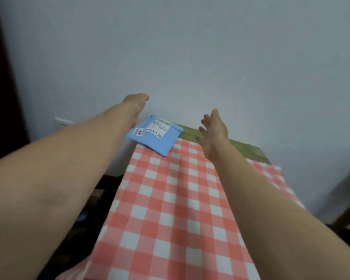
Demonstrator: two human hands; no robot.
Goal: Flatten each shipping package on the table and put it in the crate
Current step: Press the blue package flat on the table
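A flat blue shipping package (157, 138) with a white label lies at the far left corner of the table (247, 151), partly over its edge. My left hand (134, 107) reaches out above and to the left of the package; its fingers are hidden behind the wrist. To the right of the package, my right hand (212, 132) is held in the air with straight, spread fingers and holds nothing. The crate is not in view.
A red-and-white checked cloth (170, 209) covers most of the table, leaving a green wooden strip at the far edge. A pale wall stands right behind. A white wall socket (64, 122) is at the left. Dark clutter lies on the floor at the left.
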